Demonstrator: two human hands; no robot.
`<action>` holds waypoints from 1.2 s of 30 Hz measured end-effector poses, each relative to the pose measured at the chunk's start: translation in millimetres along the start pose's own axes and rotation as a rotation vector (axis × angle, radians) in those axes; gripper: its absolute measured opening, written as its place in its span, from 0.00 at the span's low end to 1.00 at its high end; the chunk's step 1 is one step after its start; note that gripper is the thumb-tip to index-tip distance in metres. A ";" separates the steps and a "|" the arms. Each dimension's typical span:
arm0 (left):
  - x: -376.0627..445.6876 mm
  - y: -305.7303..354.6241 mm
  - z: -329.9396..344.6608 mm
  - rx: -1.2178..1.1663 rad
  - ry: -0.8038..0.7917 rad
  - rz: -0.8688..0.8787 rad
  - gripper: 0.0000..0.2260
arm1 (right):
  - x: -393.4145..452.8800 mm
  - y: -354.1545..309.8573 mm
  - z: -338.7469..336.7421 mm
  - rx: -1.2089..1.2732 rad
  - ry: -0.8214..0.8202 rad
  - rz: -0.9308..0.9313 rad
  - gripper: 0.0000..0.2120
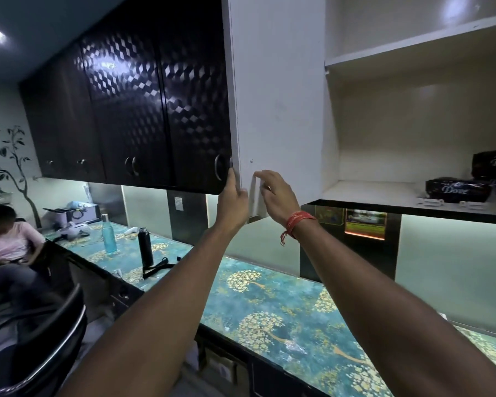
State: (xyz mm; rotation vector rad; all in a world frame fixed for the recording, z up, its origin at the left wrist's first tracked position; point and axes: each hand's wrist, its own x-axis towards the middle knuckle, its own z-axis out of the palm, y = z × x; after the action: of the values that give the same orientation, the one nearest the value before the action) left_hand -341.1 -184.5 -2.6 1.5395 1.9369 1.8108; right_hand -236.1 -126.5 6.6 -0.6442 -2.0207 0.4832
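An overhead cabinet door (278, 96) stands swung open, its white inner face toward me. My left hand (232, 200) grips the door's lower edge near its corner, fingers wrapped round the edge. My right hand (278, 193) is raised just in front of the door's inner face near the bottom, fingers loosely curved and holding nothing; a red thread is tied round its wrist. Inside the open cabinet (384, 196), dark Dove packs (457, 190) lie on the lower shelf at the right.
Closed dark cabinets (132, 110) run to the left. Below is a teal floral counter (269, 310) with a blue bottle (109, 234) and a black flask (145, 247). A person (6, 242) sits at far left; a black chair (40, 353) is near me.
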 end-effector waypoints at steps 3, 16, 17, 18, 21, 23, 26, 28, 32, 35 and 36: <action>10.9 -17.0 -12.2 0.086 -0.023 0.001 0.30 | 4.1 0.7 19.0 -0.044 -0.075 0.004 0.23; 14.4 -11.2 -5.4 0.251 0.159 0.142 0.34 | 7.7 3.6 14.3 0.128 0.058 0.058 0.21; 12.3 -3.1 -2.7 0.292 0.220 0.199 0.35 | 6.2 5.6 8.3 0.131 0.091 0.063 0.21; 9.7 5.4 0.5 0.322 0.285 0.275 0.34 | 4.6 8.3 1.2 0.120 0.123 0.066 0.21; 2.5 31.0 17.2 0.329 0.399 0.554 0.29 | -1.3 18.9 -26.4 0.021 0.251 0.069 0.22; -2.9 46.2 37.1 0.276 0.342 0.646 0.28 | -7.0 26.5 -51.2 -0.043 0.349 0.088 0.22; -15.1 74.3 76.9 0.029 0.089 0.487 0.27 | -20.1 39.1 -98.8 -0.125 0.460 0.166 0.23; -20.9 92.6 107.2 -0.118 -0.066 0.339 0.26 | -32.0 49.7 -136.2 -0.168 0.540 0.245 0.24; -32.1 117.5 160.6 -0.159 -0.279 0.301 0.28 | -60.3 67.5 -206.7 -0.224 0.683 0.416 0.28; -41.5 131.0 186.9 -0.193 -0.349 0.273 0.29 | -81.8 76.0 -248.7 -0.250 0.755 0.507 0.30; -43.5 133.7 192.8 -0.199 -0.357 0.263 0.29 | -87.4 77.5 -257.6 -0.250 0.772 0.518 0.31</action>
State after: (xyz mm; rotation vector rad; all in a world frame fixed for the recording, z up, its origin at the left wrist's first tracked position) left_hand -117.5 -104.4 20.5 1.9557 1.4096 1.6105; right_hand 44.4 -98.7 31.3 -1.2934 -1.1765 0.2145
